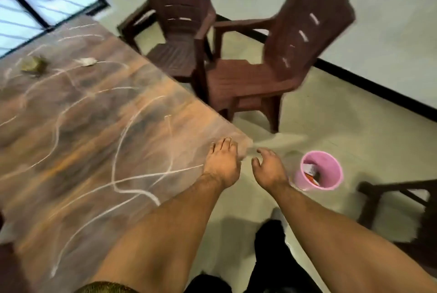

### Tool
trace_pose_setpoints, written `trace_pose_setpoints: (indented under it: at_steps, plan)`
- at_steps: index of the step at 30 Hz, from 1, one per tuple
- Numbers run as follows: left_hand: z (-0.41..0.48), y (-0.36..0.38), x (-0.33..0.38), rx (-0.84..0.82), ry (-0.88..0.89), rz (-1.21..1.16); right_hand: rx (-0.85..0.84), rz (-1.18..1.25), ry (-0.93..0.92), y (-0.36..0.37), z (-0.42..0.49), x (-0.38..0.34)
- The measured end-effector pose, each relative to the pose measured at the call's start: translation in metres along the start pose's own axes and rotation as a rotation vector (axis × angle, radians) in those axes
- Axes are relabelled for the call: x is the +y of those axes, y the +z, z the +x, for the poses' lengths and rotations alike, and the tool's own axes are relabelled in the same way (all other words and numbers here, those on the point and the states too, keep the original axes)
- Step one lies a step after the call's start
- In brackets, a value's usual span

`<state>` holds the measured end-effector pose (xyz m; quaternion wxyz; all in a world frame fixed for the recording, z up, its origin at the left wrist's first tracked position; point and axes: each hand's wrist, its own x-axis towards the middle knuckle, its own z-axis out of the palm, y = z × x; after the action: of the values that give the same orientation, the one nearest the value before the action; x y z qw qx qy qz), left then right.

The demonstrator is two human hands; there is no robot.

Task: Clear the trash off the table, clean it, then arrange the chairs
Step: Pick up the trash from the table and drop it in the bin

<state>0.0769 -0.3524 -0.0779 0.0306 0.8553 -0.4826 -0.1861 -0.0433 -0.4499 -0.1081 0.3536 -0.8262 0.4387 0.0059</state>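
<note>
A brown marbled table (89, 127) fills the left of the blurred view. At its far end lie a crumpled greenish scrap (33, 65) and a small white crumpled scrap (87, 61). My left hand (222, 165) hovers over the table's near right corner with relaxed fingers and holds nothing. My right hand (269, 169) hangs just past that corner above the floor, fingers loosely spread and empty. A pink bin (318, 170) with wrappers inside stands on the floor right of my right hand. Two brown plastic chairs (267, 70) (175, 25) stand beyond the table's right side.
A dark chair or stool (402, 210) is partly visible at the right edge. A window (42, 1) lies behind the table's far end. Pale floor (354, 127) spreads between bin, chairs and wall. My dark-trousered legs (269, 257) are at the bottom.
</note>
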Motion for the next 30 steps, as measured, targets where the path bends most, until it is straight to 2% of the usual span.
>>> trace_pose_setpoints:
  at_steps: [4, 8, 16, 18, 22, 30]
  plan:
    - [-0.114, -0.025, -0.115, 0.115, -0.203, -0.063, -0.090, -0.101, -0.289, 0.068, -0.060, -0.105]
    - [-0.220, -0.032, -0.200, 0.212, -0.417, -0.109, -0.205, -0.168, -0.471, 0.139, -0.117, -0.194]
    - [-0.345, -0.005, -0.301, 0.129, -0.688, -0.213, -0.411, -0.281, -0.665, 0.255, -0.182, -0.297]
    - [-0.362, 0.003, -0.331, 0.110, -0.708, -0.228, -0.434, -0.334, -0.710, 0.283, -0.189, -0.317]
    - [-0.374, 0.009, -0.385, 0.116, -0.691, -0.232, -0.344, -0.470, -0.765, 0.327, -0.189, -0.347]
    - [-0.372, 0.005, -0.465, 0.011, -0.571, -0.233, -0.348, -0.585, -0.630, 0.375, -0.181, -0.382]
